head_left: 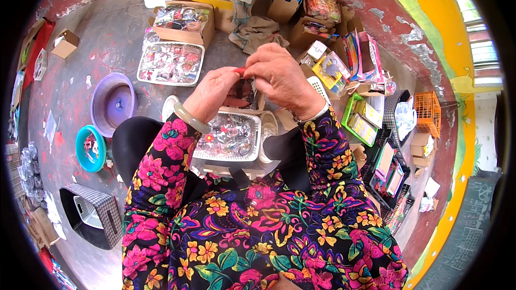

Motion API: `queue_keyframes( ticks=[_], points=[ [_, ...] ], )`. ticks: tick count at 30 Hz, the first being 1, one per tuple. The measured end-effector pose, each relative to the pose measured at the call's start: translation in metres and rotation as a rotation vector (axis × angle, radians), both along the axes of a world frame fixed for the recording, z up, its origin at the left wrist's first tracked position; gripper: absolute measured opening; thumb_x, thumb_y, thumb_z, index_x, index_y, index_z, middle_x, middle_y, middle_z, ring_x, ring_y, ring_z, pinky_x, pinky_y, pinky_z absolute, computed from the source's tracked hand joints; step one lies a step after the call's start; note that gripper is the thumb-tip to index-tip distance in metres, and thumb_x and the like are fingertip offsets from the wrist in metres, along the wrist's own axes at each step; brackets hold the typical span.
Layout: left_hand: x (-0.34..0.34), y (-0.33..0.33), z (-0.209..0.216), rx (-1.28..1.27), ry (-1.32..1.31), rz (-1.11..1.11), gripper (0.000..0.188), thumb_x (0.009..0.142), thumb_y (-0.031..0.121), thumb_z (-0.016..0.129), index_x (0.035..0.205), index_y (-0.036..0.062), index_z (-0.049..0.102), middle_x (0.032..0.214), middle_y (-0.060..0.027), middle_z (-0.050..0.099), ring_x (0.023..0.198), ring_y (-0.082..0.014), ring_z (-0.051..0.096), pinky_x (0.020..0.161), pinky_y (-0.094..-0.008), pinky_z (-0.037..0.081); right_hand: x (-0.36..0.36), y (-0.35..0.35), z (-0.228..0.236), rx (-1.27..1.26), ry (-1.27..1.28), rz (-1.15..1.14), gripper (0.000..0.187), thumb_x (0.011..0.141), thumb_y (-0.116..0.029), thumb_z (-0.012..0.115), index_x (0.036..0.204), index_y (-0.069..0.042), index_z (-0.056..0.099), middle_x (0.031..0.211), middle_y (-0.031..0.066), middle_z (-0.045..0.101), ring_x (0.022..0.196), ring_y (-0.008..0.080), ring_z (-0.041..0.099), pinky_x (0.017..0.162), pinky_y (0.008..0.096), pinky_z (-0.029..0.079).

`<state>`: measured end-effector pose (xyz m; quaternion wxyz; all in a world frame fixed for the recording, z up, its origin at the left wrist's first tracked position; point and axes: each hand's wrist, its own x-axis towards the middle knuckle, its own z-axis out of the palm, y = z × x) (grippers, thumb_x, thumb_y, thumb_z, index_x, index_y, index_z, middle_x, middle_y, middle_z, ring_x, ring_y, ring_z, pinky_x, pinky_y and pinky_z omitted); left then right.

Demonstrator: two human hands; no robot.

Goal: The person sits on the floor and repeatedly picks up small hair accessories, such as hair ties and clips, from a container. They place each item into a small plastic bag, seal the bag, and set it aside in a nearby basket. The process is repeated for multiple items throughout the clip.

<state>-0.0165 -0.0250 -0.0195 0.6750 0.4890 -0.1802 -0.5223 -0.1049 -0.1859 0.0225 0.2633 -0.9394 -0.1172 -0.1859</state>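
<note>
In front of my chest both hands meet at the fingertips. My left hand (210, 95), with a pale bangle at the wrist, is closed in a pinch at a small red item (239, 70). My right hand (282, 79) pinches close against it from the other side, its fingers curled. What the right fingertips hold is hidden. Between and below the hands shows something dark (246, 92), partly covered by the fingers. Under them, between my legs, stands a white plastic basket (257, 133) filled with small clear packets.
Ahead sit another white basket (141, 70) of packets and a cardboard box (207, 33). At left on the floor are a purple basin (97, 104), a teal basin (80, 150) and a checked bin (110, 215). At right are a green tray (349, 113) and an orange crate (428, 113).
</note>
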Motion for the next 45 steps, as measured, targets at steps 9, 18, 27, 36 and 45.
queue_keyframes(
  ticks=[9, 18, 27, 36, 45],
  points=[
    [-0.003, 0.001, 0.005, -0.033, 0.067, 0.085, 0.031, 0.090, 0.022, 0.043, 0.111, 0.0001, 0.053, 0.089, -0.0059, 0.055, 0.079, -0.0132, 0.056, 0.067, -0.0280, 0.054, -0.001, -0.001, -0.010, 0.072, 0.054, -0.055, 0.029, 0.060, 0.006, 0.051, 0.079, -0.008, 0.068, 0.125, 0.0155, 0.048, 0.126, 0.0363, 0.031, 0.103, 0.0409, 0.028],
    [-0.003, 0.002, 0.011, -0.026, 0.034, 0.059, 0.032, 0.090, 0.023, 0.044, 0.109, -0.0004, 0.054, 0.093, -0.0057, 0.055, 0.080, -0.0132, 0.056, 0.066, -0.0260, 0.053, -0.002, -0.001, -0.015, 0.083, 0.121, -0.018, 0.034, 0.059, 0.007, 0.046, 0.082, -0.007, 0.067, 0.126, 0.0145, 0.048, 0.127, 0.0341, 0.031, 0.104, 0.0397, 0.027],
    [0.005, 0.000, 0.000, -0.055, 0.168, 0.209, 0.030, 0.091, 0.017, 0.039, 0.109, -0.0028, 0.053, 0.088, -0.0056, 0.054, 0.079, -0.0144, 0.057, 0.077, -0.0290, 0.052, -0.002, -0.007, -0.003, 0.968, 0.326, -0.330, 0.025, 0.078, -0.006, 0.059, 0.103, -0.001, 0.059, 0.105, 0.0058, 0.059, 0.097, 0.0108, 0.053, 0.085, 0.0241, 0.041],
    [0.003, -0.003, 0.001, -0.245, 0.250, 0.160, 0.034, 0.091, 0.013, 0.042, 0.119, -0.0050, 0.045, 0.102, -0.0112, 0.057, 0.091, -0.0172, 0.059, 0.081, -0.0304, 0.052, 0.001, -0.001, -0.019, 1.120, 0.536, -0.242, 0.020, 0.079, -0.014, 0.066, 0.093, 0.000, 0.063, 0.081, 0.0012, 0.062, 0.073, 0.0055, 0.053, 0.062, 0.0199, 0.042],
    [0.001, -0.006, -0.003, -0.147, 0.172, 0.171, 0.025, 0.089, 0.006, 0.051, 0.112, -0.0033, 0.053, 0.102, -0.0091, 0.059, 0.089, -0.0154, 0.060, 0.078, -0.0255, 0.052, 0.000, 0.001, -0.019, 1.134, 0.317, -0.214, 0.017, 0.082, -0.012, 0.062, 0.088, 0.003, 0.066, 0.083, 0.0040, 0.063, 0.078, 0.0090, 0.056, 0.071, 0.0217, 0.043]
  ],
)
